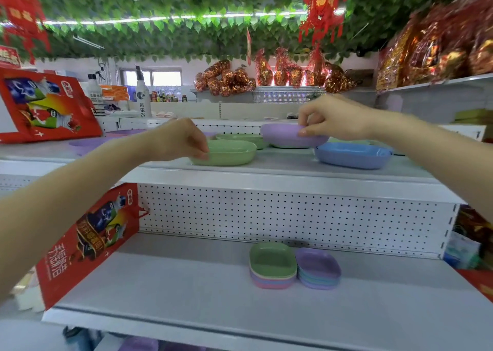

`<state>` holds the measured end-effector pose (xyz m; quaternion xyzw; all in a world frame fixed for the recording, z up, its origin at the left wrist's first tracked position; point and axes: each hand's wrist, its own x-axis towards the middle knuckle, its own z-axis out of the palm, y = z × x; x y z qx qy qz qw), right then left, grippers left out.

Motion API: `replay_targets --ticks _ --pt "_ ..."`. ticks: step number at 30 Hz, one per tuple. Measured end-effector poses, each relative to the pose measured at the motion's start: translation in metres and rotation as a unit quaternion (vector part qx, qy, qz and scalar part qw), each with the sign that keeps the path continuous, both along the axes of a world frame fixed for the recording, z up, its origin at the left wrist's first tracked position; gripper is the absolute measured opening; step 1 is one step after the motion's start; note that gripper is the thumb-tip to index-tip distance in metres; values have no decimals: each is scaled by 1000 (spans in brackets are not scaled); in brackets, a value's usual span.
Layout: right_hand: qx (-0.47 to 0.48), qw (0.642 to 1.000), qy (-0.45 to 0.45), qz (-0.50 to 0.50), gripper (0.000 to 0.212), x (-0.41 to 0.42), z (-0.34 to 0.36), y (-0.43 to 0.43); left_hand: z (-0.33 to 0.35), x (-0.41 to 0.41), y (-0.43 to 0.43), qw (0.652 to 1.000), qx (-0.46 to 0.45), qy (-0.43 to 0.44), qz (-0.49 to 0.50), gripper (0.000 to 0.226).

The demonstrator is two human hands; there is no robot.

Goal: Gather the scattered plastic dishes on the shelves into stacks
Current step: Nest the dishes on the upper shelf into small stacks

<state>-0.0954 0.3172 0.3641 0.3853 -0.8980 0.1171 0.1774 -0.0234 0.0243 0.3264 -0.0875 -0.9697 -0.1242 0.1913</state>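
Sitting on the top shelf [266, 174], a green dish [226, 153] is pinched at its left rim by the left hand [184, 140]. A purple dish [288, 137] is gripped by the right hand [330, 118], fingers curled over its rim, right by a blue dish [352, 154]. A green-topped stack [272, 265] and a purple-topped stack [318, 268] are parked side by side on the lower shelf [186, 284], fwiw.

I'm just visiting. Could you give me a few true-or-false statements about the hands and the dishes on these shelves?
1. The left hand pinches the green dish by its rim. True.
2. The right hand holds a yellow dish. False: it grips the purple dish.
3. The blue dish lies on the upper shelf. True.
4. The lower shelf holds only one stack. False: a green-topped stack and a purple-topped stack stand there.
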Motion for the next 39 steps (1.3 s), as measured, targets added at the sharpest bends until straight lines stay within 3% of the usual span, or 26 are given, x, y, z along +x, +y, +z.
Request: replay_targets --ticks 4,8,11,15,17,20,27,31,36,39 --pt "42 999 17 8 30 -5 -18 -11 10 -2 -26 994 -68 -62 55 6" --pt "82 996 1 21 16 -10 -31 -21 16 -3 -28 993 -28 -106 52 19" --pt "84 995 -44 29 24 -8 -25 -15 15 -6 -26 992 -21 -112 55 20" --pt "55 998 -30 -22 24 -13 5 22 11 -5 -9 997 -41 -47 48 60" --pt "81 991 -90 -59 22 -19 8 43 10 -6 13 999 -46 9 4 68" --pt "115 978 -139 -104 23 -28 -8 61 11 -12 57 994 -61 58 -67 46" --pt "108 988 -30 -105 26 -31 -21 82 -3 -48 93 990 -86 -4 -113 29" --pt "60 991 -4 -123 27 -30 -15 87 -7 -54 91 990 -68 13 -122 20" --pt "42 994 -37 -97 30 -39 -13 84 -4 -51 87 992 -58 15 -115 22" --pt "-3 995 -68 -74 19 -36 -1 81 4 -44 81 994 -46 41 -92 28"
